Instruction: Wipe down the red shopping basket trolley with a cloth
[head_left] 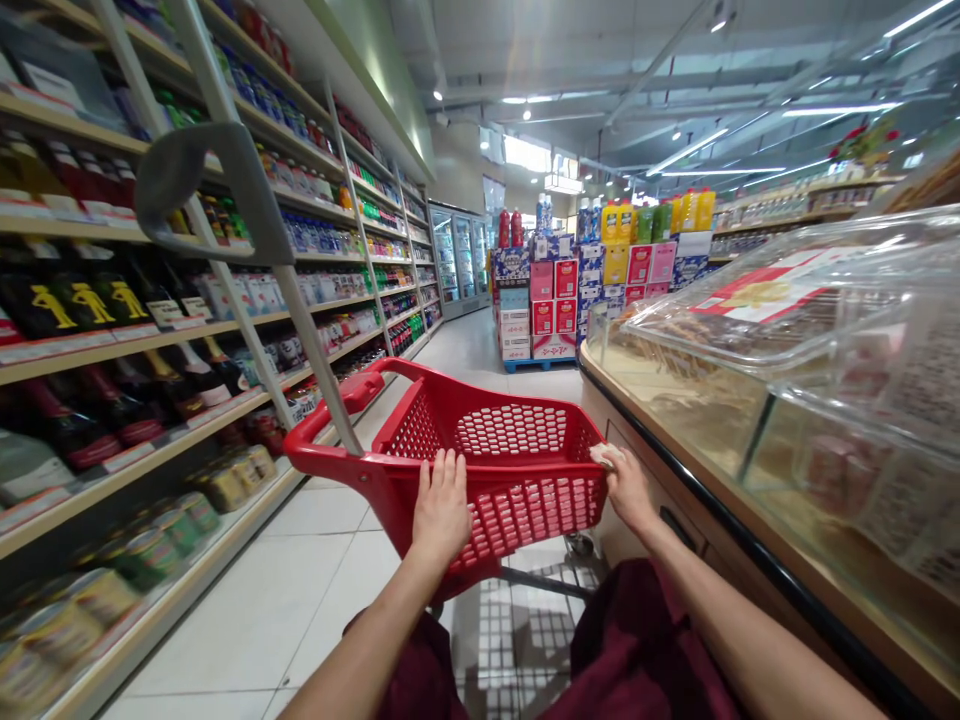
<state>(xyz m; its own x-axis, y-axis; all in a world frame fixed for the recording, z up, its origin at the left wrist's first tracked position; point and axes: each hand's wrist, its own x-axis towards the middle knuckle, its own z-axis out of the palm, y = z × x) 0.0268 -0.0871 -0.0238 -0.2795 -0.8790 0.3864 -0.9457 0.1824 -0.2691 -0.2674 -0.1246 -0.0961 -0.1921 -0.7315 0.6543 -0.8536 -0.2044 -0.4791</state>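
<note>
A red plastic shopping cart (510, 428) with slotted basket walls stands in front of me, its basket bare inside. My left hand (441, 508) is on the near rim, fingers together and bent over the edge; its thumb is hidden. At the basket's right corner, my right hand (628, 490) pinches a crumpled white cloth (604, 456) against the rim. A metal pole with a grey loop handle (259, 195) rises from the cart's left end.
Shelves of bottles and cans (172, 380) line the left side. Close on the right stands a glass-sided display counter (675, 400) with a black bumper edge and clear plastic covers. Ahead are stacked drink cartons (553, 290) on a blue pallet and glass-door fridges (457, 255).
</note>
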